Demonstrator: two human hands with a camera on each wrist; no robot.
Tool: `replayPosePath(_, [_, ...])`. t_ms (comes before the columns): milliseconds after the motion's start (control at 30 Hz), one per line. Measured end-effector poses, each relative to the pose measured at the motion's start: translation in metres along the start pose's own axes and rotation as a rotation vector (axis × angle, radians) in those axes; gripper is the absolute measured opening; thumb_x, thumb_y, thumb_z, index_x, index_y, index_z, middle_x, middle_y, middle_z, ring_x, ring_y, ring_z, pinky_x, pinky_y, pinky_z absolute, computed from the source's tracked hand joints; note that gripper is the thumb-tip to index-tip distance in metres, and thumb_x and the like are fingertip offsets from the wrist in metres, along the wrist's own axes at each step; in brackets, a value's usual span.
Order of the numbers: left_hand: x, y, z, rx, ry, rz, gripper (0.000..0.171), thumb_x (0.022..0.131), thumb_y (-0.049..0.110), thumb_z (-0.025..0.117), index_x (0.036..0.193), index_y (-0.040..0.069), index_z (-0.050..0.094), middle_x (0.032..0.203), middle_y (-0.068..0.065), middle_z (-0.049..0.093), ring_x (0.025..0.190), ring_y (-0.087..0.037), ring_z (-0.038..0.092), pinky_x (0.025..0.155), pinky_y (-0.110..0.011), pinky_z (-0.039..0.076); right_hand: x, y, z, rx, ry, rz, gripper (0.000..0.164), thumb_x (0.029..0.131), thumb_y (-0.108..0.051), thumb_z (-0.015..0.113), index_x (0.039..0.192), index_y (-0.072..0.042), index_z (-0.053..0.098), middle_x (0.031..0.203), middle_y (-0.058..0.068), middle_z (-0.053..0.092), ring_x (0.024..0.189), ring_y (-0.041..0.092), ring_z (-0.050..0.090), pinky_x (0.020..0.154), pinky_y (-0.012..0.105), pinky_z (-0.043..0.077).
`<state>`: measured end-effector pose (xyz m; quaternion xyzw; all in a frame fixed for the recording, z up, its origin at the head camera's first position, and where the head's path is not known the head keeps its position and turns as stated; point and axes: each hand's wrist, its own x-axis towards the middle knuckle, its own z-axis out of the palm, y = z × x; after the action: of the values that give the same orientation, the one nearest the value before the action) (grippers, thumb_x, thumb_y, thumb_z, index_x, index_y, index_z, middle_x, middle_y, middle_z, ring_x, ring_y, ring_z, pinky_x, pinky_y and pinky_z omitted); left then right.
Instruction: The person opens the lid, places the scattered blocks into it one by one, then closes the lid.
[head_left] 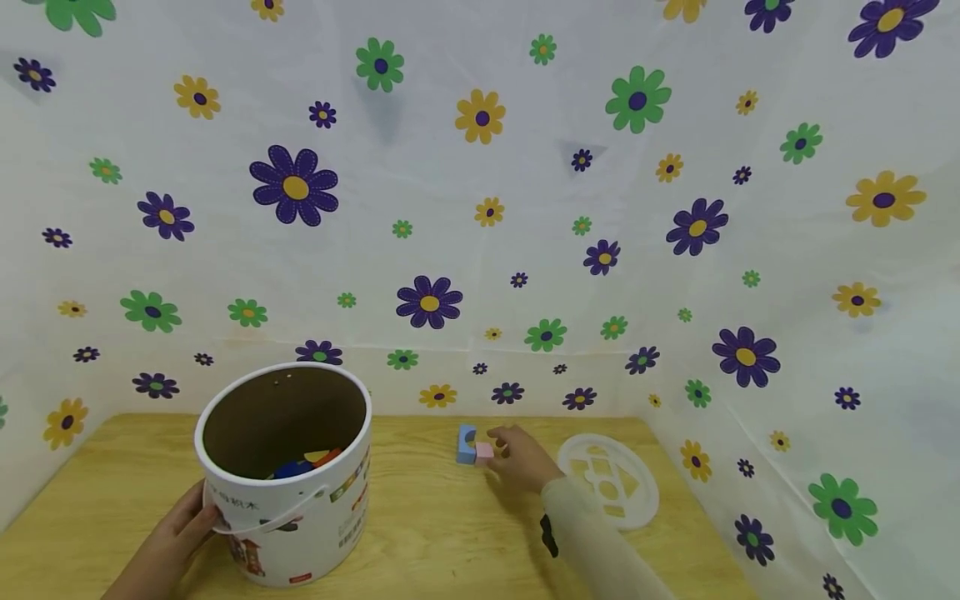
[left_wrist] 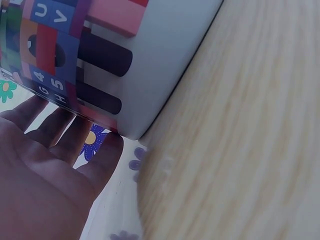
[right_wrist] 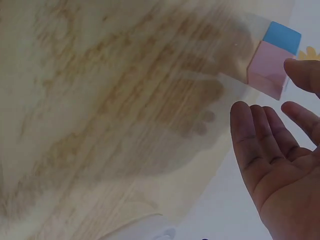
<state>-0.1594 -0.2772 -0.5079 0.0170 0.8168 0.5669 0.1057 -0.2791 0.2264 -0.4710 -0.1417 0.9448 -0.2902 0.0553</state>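
Note:
A white bucket [head_left: 300, 533] with printed pictures and a carrying handle stands on the left of the wooden table, several coloured blocks [head_left: 300, 467] inside it. My left hand [head_left: 180, 529] rests against the bucket's left side; in the left wrist view its fairly straight fingers touch the printed wall. Farther back, a blue block [head_left: 465, 446] with a rounded cutout stands beside a pink block [head_left: 484, 451]. My right hand [head_left: 523, 458] is just right of the pink block, fingers spread and relaxed. In the right wrist view a gap shows between fingertips and pink block [right_wrist: 270, 70].
A white oval plate with shaped cutouts [head_left: 642, 508] lies on the table [head_left: 420, 533], right of the right forearm. White cloth with printed flowers [head_left: 525, 183] rises behind the table and along its sides.

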Motion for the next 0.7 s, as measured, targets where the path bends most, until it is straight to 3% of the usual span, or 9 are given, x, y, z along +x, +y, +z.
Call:
replayPosePath(233, [-0.001, -0.003, 0.003, -0.002, 0.037, 0.079, 0.072, 0.114, 0.043, 0.024, 0.161, -0.007, 0.006, 0.163, -0.039, 0.013, 0.105, 0.028, 0.036, 0.090, -0.012, 0.047, -0.001, 0.005, 0.007, 0.039, 0.023, 0.006, 0.029, 0.097, -0.014, 0.074, 0.124, -0.003, 0.067, 0.110, 0.011, 0.065, 0.100, 0.027, 0.064, 0.093, 0.050, 0.057])
replayPosePath(500, [0.000, 0.000, -0.001, 0.028, 0.004, -0.007, 0.076, 0.113, 0.049, 0.023, 0.162, -0.005, 0.002, 0.165, -0.037, 0.009, 0.111, 0.018, 0.044, 0.090, -0.012, 0.047, -0.007, 0.005, 0.005, -0.011, 0.080, -0.033, 0.021, 0.096, -0.012, 0.073, 0.115, -0.003, 0.070, 0.103, 0.006, 0.069, 0.095, 0.022, 0.064, 0.088, 0.045, 0.058])
replayPosePath(700, [0.001, -0.001, 0.002, -0.015, 0.018, 0.041, 0.072, 0.115, 0.043, 0.024, 0.161, -0.008, 0.004, 0.163, -0.040, 0.009, 0.102, 0.027, 0.037, 0.088, -0.012, 0.049, -0.013, 0.000, -0.002, 0.016, 0.131, -0.037, 0.023, 0.095, -0.012, 0.074, 0.116, -0.003, 0.071, 0.106, 0.008, 0.071, 0.097, 0.024, 0.065, 0.088, 0.046, 0.058])
